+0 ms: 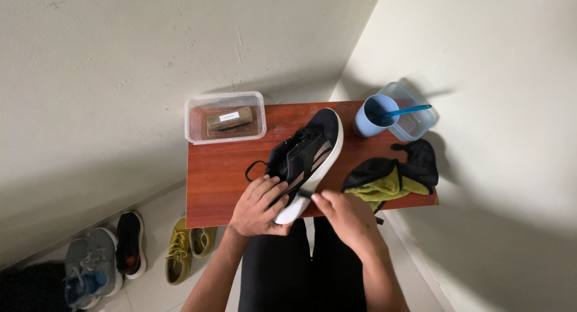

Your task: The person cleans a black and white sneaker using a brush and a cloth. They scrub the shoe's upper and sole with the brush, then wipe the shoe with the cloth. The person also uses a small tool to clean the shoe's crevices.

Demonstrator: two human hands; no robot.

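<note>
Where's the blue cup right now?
The blue cup stands at the table's far right corner, against a clear container, beyond the black shoe.

Both hands, left hand [259,205] and right hand [347,214], hold a black sneaker [306,159] over the table [216,174].

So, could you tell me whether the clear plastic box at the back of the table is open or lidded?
Open: the clear plastic box shows no lid, with a brownish block lying inside.

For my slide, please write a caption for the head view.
Both hands, left and right, hold a black sneaker over a small red-brown table.
</note>
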